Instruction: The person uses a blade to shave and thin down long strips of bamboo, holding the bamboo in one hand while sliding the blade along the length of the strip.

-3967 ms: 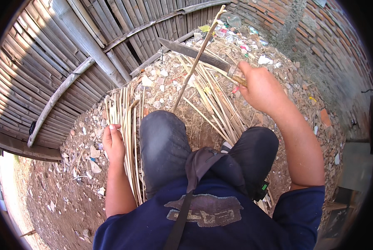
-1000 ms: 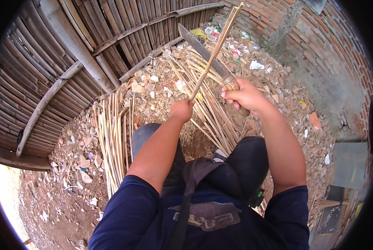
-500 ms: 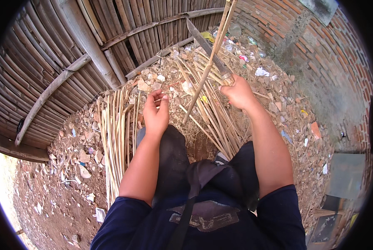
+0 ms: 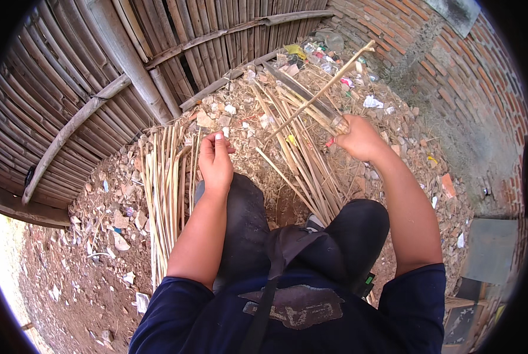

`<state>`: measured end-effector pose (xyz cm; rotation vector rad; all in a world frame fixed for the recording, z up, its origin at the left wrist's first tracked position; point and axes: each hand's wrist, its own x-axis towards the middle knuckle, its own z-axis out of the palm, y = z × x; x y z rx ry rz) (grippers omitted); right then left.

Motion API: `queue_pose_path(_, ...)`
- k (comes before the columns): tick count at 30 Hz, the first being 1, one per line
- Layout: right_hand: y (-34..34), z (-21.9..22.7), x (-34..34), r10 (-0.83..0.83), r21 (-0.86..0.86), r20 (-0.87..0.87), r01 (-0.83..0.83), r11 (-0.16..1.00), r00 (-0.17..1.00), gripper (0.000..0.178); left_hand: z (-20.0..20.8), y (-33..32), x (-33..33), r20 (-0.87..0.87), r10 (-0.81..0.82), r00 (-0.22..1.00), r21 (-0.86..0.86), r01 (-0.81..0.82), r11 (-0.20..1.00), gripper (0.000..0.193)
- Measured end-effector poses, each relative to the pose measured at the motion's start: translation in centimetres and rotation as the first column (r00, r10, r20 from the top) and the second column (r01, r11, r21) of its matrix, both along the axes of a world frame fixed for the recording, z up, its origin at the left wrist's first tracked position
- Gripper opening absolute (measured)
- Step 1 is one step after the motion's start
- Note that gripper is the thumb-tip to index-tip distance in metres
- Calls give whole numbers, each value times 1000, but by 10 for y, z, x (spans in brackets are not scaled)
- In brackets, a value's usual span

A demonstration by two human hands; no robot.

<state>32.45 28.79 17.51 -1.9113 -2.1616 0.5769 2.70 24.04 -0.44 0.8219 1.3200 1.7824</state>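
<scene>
While your right hand (image 4: 361, 140) grips the knife (image 4: 293, 85), a slanting stick (image 4: 340, 73) crosses its blade, lower end nearer your empty, half-open left hand (image 4: 216, 168).

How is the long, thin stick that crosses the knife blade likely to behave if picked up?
The stick would probably feel fairly stiff, since it runs nearly straight without visible sagging. It is likely light for its length, being so slender. Its uneven, knobby upper end might snag.

White glare (image 4: 3, 253) washes out the lower-left rim
</scene>
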Motion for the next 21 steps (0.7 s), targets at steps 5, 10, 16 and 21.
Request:
queue_pose_path(5,-9,46,26,-153,-90,-370,129,988,916,31,5,0,2,-7,27,1000,16,-27,1000,26)
queue_pose_path(10,-32,109,37,-66,-68,-446,39,997,892,39,0,-3,-5,35,58,998,32,-59,998,25)
queue_pose_path(16,-34,139,55,-55,-128,-286,19,992,957,39,-8,3,1,-108,37,994,135,-22,991,21)
queue_pose_path(21,-15,126,46,46,-73,-69,-51,996,997,39,-3,4,3,-100,-5,995,110,16,994,22)
